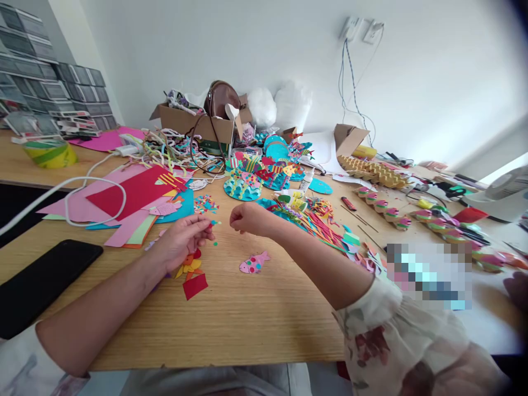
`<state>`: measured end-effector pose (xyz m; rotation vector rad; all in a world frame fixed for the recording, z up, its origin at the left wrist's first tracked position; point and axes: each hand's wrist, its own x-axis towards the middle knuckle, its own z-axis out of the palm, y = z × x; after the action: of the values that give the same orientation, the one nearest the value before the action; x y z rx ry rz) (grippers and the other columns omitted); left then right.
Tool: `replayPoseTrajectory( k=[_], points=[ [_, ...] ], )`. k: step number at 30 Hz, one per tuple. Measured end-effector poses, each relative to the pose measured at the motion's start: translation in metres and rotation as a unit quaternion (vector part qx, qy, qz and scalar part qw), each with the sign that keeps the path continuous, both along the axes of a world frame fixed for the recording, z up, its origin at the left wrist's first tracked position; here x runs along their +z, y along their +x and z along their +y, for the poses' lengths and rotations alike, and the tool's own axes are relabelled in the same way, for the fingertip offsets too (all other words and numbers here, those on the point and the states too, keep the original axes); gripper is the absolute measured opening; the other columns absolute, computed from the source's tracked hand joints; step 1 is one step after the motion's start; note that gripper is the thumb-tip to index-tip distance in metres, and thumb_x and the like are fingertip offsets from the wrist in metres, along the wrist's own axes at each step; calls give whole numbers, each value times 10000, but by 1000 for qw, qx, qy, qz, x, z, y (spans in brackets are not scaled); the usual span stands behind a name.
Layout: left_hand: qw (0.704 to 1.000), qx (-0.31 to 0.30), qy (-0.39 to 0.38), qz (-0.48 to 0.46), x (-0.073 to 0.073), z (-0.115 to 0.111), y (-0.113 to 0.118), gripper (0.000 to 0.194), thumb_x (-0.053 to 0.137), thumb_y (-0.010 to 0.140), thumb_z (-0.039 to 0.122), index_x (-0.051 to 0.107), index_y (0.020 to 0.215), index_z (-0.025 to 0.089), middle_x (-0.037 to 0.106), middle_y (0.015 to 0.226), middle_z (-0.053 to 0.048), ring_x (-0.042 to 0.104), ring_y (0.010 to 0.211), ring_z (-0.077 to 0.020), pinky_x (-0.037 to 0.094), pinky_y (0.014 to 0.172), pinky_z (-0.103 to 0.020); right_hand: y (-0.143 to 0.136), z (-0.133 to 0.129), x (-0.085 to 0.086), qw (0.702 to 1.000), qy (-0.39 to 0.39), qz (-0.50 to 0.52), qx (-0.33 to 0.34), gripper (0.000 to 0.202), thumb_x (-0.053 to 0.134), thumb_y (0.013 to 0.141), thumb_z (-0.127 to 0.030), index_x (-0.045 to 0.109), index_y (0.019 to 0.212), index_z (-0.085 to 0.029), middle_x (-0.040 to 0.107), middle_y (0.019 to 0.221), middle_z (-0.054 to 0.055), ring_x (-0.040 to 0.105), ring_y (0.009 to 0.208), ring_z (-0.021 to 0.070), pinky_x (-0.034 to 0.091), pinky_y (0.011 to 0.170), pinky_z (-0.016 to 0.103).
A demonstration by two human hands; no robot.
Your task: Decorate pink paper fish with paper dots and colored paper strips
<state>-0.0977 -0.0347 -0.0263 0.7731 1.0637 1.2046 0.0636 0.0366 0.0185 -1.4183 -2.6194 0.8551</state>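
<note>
My left hand (pixel 187 236) is closed in a pinch above the table, left of the middle. Small coloured paper dots (pixel 215 243) show at and near its fingertips; whether it grips any of them I cannot tell. My right hand (pixel 244 218) is closed with its fingertips together just to the right, and anything in them is hidden. Below and between the hands lies a pink paper fish (pixel 254 263) with red and teal dots on it, touched by neither. Yellow and orange paper pieces (pixel 190 267) and a red paper piece (pixel 195 286) lie beneath my left hand.
A pile of small dots (pixel 206 204) lies beyond my left hand. Coloured paper sheets (pixel 124 192) and a black phone (pixel 45 280) are at left. Decorated turquoise discs (pixel 242 188), paper strips (pixel 317 225) and a cardboard box (pixel 177 122) stand farther back. A white cable (pixel 97 179) loops over the sheets.
</note>
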Motion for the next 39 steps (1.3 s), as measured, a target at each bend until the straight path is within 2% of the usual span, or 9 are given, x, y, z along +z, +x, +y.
replayPoseTrajectory(
  k=[3,6,11,18,24,28,31,34,39],
  points=[
    [997,43,57,26,4,5,-10,176,672,664,262,561,717,137,585,614,2,559,541,-84,334,406,-131,-16,13,2,999,32,-38,21,166,513,723,-83,658,792,-125,660,651,40,597,578,108,376,462,151],
    [990,99,92,31,5,9,-17,217,690,623,284,554,700,134,575,622,6,568,565,-95,344,421,-141,-33,24,-3,994,72,-63,57,180,530,727,-92,676,824,-133,681,729,48,608,668,129,380,514,167],
    [984,131,114,43,4,12,-22,230,678,615,307,547,701,138,565,616,12,558,551,-99,358,432,-161,-55,33,-17,980,130,-90,116,209,564,718,-111,681,885,-157,682,889,54,597,815,168,373,588,192],
    [982,129,123,68,1,11,-21,239,665,621,337,554,697,139,558,624,4,545,542,-104,336,412,-170,-65,36,-29,969,152,-114,156,223,564,738,-164,666,931,-208,677,906,26,593,789,151,349,557,191],
    [980,130,126,86,0,10,-20,242,657,623,362,562,683,147,544,624,10,511,533,-92,325,409,-169,-66,41,-30,968,160,-127,149,217,530,768,-190,654,946,-194,677,908,37,594,782,150,345,545,191],
    [975,122,128,138,-3,11,-20,237,634,631,367,571,676,144,551,648,-4,506,569,-108,326,424,-173,-66,41,-30,965,160,-130,163,203,550,755,-194,659,924,-222,675,923,24,595,802,155,351,565,193],
    [959,112,141,218,-7,13,-22,200,588,663,354,590,694,156,547,632,3,490,565,-119,328,445,-191,-68,40,-30,964,161,-138,159,201,562,738,-174,662,910,-202,673,927,51,597,825,182,354,571,207],
    [929,104,163,314,-10,15,-25,171,550,699,331,627,724,180,532,597,25,450,529,-118,317,464,-208,-70,39,-28,966,153,-146,151,195,569,723,-164,667,891,-179,676,910,69,600,820,195,357,568,212],
    [907,108,154,378,-6,15,-23,180,528,693,322,649,675,191,599,620,17,495,593,-156,325,523,-228,-69,40,-26,972,135,-136,138,174,584,707,-160,669,859,-160,680,887,73,598,797,189,353,551,209]
  ],
)
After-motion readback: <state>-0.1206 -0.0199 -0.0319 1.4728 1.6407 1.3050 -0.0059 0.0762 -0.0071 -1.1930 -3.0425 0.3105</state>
